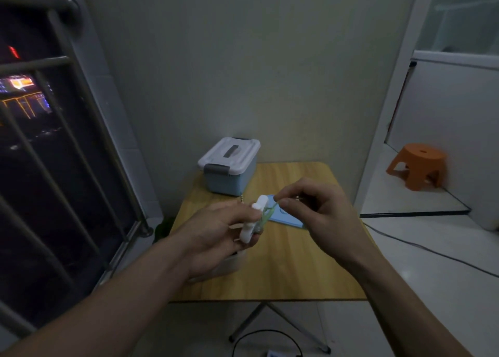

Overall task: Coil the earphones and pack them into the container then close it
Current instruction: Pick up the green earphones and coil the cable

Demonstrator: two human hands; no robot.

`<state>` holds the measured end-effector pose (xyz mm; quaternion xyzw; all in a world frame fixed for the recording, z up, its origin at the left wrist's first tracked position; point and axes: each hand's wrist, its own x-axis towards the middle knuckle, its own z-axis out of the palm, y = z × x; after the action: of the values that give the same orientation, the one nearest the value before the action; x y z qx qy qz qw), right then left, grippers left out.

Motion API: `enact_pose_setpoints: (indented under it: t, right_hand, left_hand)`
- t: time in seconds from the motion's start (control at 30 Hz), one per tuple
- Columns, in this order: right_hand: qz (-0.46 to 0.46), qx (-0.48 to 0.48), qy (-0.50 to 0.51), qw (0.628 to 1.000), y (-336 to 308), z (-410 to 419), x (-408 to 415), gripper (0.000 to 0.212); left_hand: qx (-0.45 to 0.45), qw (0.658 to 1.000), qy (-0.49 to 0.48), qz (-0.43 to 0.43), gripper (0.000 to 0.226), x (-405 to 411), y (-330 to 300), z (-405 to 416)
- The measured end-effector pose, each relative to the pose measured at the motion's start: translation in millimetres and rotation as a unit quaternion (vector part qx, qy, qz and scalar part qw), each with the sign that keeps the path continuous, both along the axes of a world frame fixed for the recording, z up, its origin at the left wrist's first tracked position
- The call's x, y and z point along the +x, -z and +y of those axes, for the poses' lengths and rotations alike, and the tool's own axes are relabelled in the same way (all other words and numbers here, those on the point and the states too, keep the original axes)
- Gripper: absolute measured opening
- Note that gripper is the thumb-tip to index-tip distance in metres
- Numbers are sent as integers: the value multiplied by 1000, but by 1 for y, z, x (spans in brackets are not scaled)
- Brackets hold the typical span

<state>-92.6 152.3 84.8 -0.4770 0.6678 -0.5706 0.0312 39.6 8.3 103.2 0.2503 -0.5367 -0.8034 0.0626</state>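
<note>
My left hand (216,232) grips a white winder-like piece (253,219) above the wooden table (283,270). A pale green earphone cord (267,213) runs over that piece. My right hand (318,211) pinches the cord's upper end between thumb and forefinger, just right of the white piece. Under my left hand a pale, open-looking container (229,265) sits on the table, mostly hidden. A flat light blue lid-like piece (286,217) lies on the table below my right hand. The earbuds themselves are too blurred to make out.
A blue storage box with a white latched lid (229,165) stands at the table's far left corner. An orange stool (417,165) sits on a raised floor at the right. A barred window (54,167) is at the left. Cables (421,248) run across the floor.
</note>
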Motion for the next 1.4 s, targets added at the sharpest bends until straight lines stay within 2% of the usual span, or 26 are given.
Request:
enact_pose_setpoints:
  t: [0.2,0.37,0.5,0.73,0.87,1.13,1.4]
  right_hand:
    - [14,2,-19,1000,-1,4,-2,13]
    - [9,-17,-19,1000,-1,5,-3,11]
    - [-2,-19,-19,1000,-2,5,-4,11]
    - [-41,0,-16,999,-4,4,-3,13]
    - [-62,2,-11,998,-2,5,-3,12]
    - [-74,14,-18,997,-3,6,-2,13]
    - [-75,5,-15,997,-4,5,2,11]
  left_hand:
    - [-87,996,24,11,32,4,-1,3]
    - [-117,991,54,18,34,9,-5,7]
    - [-89,994,56,27,36,10,-4,7]
    - [5,995,75,63,24,10,-4,8]
    - [51,992,82,81,36,10,-3,6]
    - [71,983,146,81,42,10,0,5]
    - [49,986,135,82,47,13,3,6]
